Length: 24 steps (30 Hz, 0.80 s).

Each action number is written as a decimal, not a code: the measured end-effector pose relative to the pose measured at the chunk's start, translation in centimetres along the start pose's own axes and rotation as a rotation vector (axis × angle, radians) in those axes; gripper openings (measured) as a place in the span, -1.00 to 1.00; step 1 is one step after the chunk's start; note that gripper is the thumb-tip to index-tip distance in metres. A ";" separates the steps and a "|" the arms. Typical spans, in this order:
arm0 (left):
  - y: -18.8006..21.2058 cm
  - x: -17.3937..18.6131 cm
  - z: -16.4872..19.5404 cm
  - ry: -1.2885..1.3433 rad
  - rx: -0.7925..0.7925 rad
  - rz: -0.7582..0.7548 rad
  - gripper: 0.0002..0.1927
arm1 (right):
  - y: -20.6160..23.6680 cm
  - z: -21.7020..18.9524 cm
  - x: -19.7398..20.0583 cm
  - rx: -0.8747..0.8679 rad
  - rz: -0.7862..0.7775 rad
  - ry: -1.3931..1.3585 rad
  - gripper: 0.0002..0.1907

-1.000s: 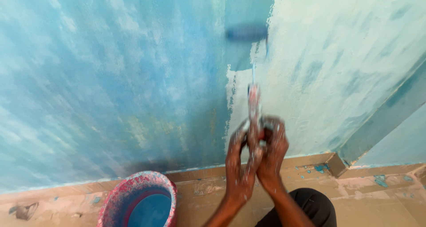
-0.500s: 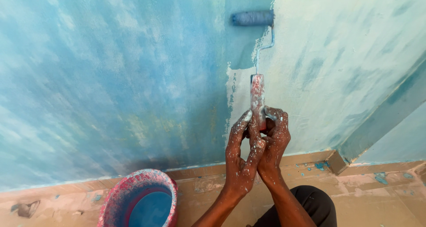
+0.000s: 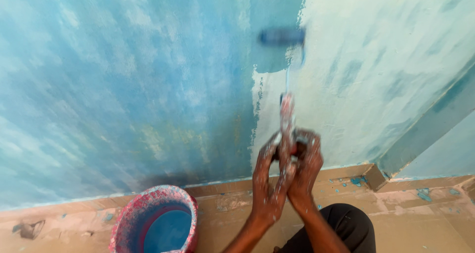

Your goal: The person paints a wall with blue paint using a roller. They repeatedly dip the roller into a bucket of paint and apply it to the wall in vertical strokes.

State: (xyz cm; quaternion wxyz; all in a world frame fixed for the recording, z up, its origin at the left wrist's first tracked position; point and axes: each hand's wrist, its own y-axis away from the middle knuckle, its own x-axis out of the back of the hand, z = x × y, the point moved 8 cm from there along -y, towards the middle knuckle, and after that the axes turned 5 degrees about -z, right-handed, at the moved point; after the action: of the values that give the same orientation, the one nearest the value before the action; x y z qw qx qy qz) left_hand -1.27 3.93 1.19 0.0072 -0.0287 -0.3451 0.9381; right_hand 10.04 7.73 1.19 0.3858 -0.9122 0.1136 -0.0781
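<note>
Bucket (image 3: 154,218) on floor (image 3: 420,223), left of hands (image 3: 287,174).

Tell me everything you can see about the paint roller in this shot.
The paint roller has a short sleeve soaked dark blue, lying level against the wall at the edge where fresh blue meets pale, unpainted green. A thin metal frame bends down from its right end into a long, paint-spattered handle that stands nearly upright. The left hand and right hand, both speckled with paint, grip the handle's lower end together. The sleeve looks blurred, so its texture cannot be made out.
</note>
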 end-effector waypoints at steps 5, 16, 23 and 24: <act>-1.2 -0.5 -0.1 0.111 0.017 -0.024 -0.37 | -1.4 -0.5 0.3 0.064 -0.004 -0.047 -0.68; 3.1 -0.2 -2.0 0.082 0.191 0.030 -0.33 | 3.5 1.2 0.3 -0.053 0.003 0.036 -0.67; -2.1 -0.5 -0.1 0.138 0.051 -0.017 -0.32 | -2.5 -1.2 0.2 0.040 -0.023 -0.178 -0.65; -1.9 -0.5 -0.1 0.122 0.058 -0.019 -0.32 | -2.3 -1.1 0.1 0.018 -0.019 -0.100 -0.65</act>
State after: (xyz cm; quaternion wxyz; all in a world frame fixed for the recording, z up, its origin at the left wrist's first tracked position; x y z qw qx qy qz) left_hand -0.78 5.45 2.33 0.0381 -0.0825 -0.3172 0.9440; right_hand 10.25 8.50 3.61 0.3986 -0.9124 0.0849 -0.0372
